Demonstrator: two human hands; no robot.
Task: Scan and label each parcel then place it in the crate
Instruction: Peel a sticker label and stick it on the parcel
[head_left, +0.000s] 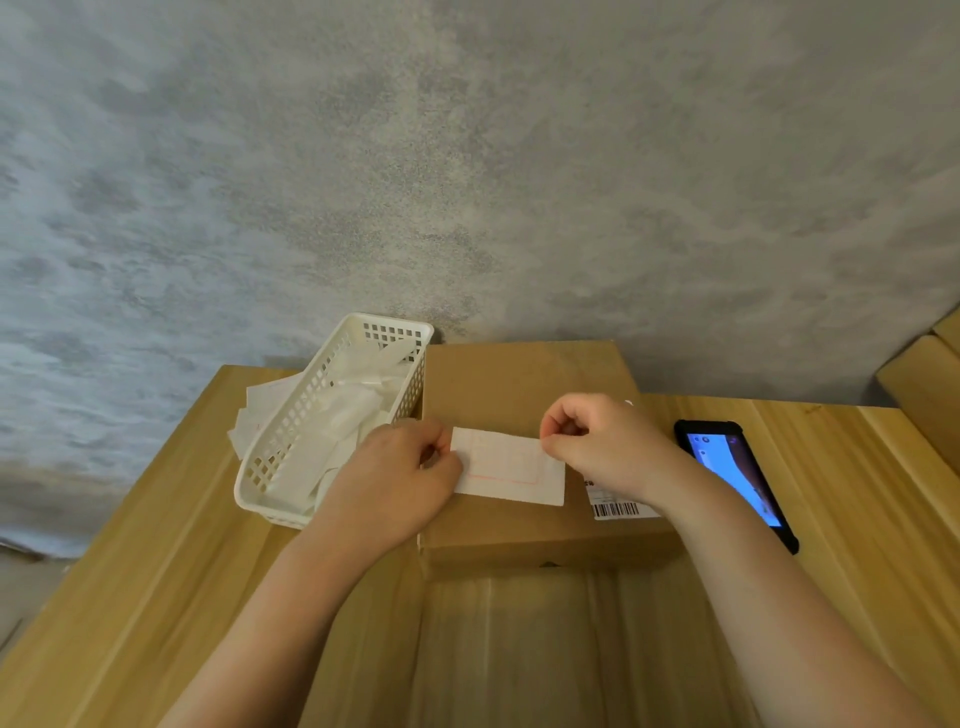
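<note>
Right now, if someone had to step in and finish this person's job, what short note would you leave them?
Left hand and right hand each pinch one end of a white label, holding it over the top of the cardboard parcel.
The parcel sits on the wooden table, beside a white basket of more label sheets on its left; a lit handheld scanner lies to its right.
A barcode sticker is already on the parcel.
Whether it has been scanned, I cannot tell.
Left: press the label down, then put the parcel in the crate, which is not clearly in view.
</note>
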